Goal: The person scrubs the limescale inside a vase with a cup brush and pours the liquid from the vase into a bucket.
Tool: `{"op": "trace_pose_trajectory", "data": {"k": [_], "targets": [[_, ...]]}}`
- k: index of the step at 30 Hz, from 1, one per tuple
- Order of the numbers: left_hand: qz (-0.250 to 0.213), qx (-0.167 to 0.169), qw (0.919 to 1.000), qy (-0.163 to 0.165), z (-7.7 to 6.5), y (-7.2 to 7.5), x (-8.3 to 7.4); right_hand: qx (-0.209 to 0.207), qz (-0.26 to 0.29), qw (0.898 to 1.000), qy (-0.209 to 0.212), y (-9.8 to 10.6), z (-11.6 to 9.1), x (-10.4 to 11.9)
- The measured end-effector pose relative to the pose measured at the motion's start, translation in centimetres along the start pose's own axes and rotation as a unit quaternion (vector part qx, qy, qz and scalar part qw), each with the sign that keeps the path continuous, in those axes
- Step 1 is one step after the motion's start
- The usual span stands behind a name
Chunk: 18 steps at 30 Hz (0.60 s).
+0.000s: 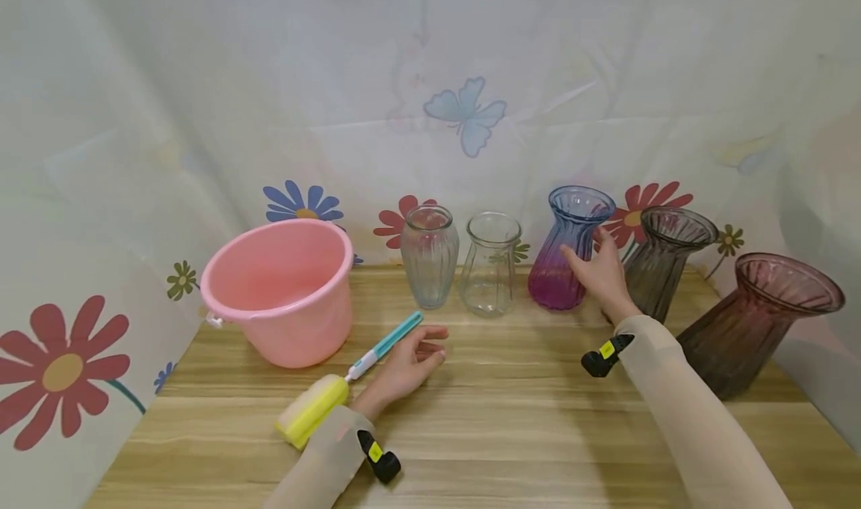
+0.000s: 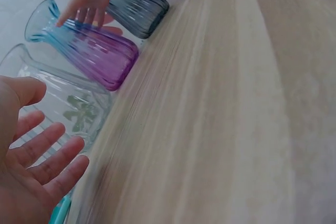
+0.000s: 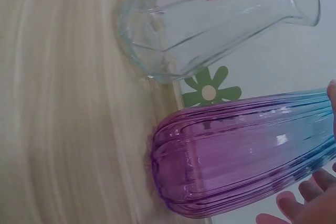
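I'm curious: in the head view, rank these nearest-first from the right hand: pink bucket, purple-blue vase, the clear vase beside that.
1. Purple-blue vase, right at the right hand.
2. Clear vase, left of that vase.
3. Pink bucket, farther left.

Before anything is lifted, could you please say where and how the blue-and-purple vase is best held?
Probably round the neck of the blue-and-purple vase, from its right, where the right hand is: it stands upright, narrowing there below a flared rim.
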<state>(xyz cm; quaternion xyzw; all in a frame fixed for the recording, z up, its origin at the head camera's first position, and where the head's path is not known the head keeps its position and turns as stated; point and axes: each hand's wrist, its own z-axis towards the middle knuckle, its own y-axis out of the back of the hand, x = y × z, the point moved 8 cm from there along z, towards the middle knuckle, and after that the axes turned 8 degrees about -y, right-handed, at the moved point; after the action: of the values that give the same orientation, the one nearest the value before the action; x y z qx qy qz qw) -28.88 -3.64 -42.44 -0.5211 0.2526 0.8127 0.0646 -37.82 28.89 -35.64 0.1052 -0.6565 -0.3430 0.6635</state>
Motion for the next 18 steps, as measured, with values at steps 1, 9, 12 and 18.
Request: {"op": "trace_pose_trajectory", "data": {"k": [1,9,12,18], "targets": [[-0.001,0.0,1.0,0.0,0.0,0.0,0.0,0.01,-0.003,1.0,-0.006,-0.1,0.2,0.1],[-0.007,-0.001,1.0,-0.004,0.1,0.0,-0.3,0.055,-0.013,0.998,-0.024,-0.5,1.2,1.0],[-0.007,0.002,1.0,-0.003,0.2,0.0,-0.4,0.053,-0.005,0.998,-0.028,-0.6,1.3,0.9],[0.005,0.004,1.0,0.002,0.5,-0.2,1.4,0.035,0.019,0.999,-0.021,-0.4,1.0,0.6]]}}
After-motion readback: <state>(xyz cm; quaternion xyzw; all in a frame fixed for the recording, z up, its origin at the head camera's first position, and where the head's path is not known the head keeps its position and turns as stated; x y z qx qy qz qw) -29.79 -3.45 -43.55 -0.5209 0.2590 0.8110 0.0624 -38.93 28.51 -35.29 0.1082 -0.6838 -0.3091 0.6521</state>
